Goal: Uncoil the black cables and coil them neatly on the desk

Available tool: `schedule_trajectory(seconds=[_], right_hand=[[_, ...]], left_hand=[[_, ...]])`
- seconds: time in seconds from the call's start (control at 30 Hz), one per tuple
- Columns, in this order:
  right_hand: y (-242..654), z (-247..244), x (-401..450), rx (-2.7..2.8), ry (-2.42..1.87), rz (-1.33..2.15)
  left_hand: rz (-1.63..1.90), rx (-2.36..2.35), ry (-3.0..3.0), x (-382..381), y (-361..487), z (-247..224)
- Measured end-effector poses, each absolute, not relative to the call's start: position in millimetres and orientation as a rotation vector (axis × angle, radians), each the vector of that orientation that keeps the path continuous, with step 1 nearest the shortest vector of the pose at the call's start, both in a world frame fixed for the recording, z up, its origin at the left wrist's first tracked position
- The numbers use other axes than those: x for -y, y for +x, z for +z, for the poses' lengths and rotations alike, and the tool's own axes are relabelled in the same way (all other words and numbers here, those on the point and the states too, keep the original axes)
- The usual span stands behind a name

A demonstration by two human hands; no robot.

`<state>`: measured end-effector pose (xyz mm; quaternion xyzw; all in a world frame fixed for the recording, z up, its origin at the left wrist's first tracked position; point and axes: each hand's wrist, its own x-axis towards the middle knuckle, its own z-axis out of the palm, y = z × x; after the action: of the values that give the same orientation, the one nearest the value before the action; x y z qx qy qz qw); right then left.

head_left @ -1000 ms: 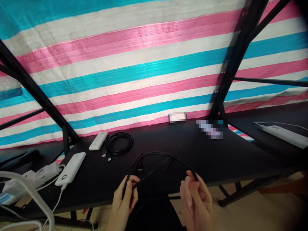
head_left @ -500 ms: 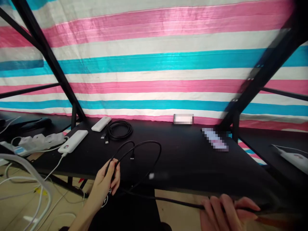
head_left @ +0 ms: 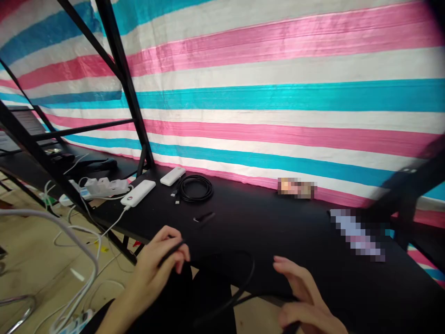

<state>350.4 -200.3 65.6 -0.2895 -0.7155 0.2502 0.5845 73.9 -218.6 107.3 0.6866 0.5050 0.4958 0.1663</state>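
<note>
Already the black cable is in both hands at the near edge of the black table: the left hand pinches one end between thumb and fingertips, and the right hand has its fingers curled loosely over the other stretch, grip not clearly closed. It hangs slack and unwound — by my judgement coiling is not yet done. Farther back on the table lie one coiled cable, two white power banks, and one small dark piece; beyond its left end, one power strip.
</note>
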Motion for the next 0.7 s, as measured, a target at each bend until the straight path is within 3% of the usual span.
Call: schedule_trajectory(seconds=[0.27, 0.5, 0.7], right_hand=[[273.0, 88.2, 203.8, 2.1, -0.715, 0.636], [243.6, 75.4, 222.2, 2.153, -1.113, 0.692], [257.2, 84.2, 219.0, 2.028, -1.045, 0.681]], left_hand=[[1.833, -1.228, 1.695, 213.4, 41.2, 124.3], [2.038, -1.048, 1.485, 192.0, 3.0, 130.1], [1.958, -1.354, 1.702, 190.6, -23.9, 128.3]])
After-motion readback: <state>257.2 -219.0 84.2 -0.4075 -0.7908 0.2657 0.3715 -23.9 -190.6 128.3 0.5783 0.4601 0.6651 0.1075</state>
